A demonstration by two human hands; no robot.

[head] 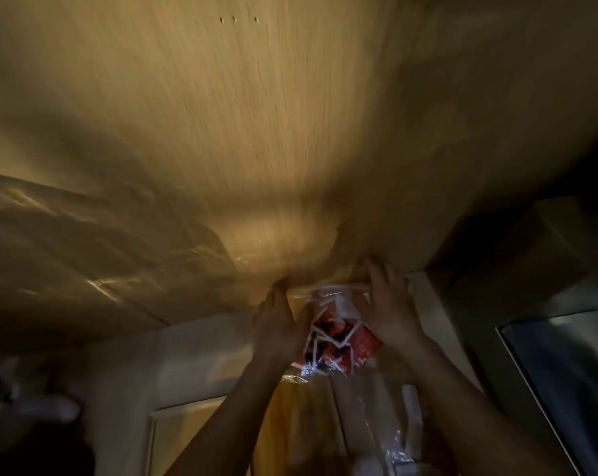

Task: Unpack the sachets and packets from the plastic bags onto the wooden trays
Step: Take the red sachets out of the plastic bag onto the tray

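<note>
A clear plastic bag (339, 324) full of red and white sachets hangs at the near edge of a large wooden tray (256, 115). My left hand (277, 324) grips the bag's left side near its top. Along the bag's right side, my right hand (390, 304) holds the top edge by the zip strip. The tray surface fills the upper part of the view, dimly lit, with a bright patch in the middle. The sachets stay inside the bag; their print is too blurred to read.
A sheet of clear plastic (84, 242) lies crumpled over the tray's left part. A cardboard box (538, 242) stands at the right. Below it is a dark glass panel (572, 379). More plastic wrapping (400, 434) sits under my arms.
</note>
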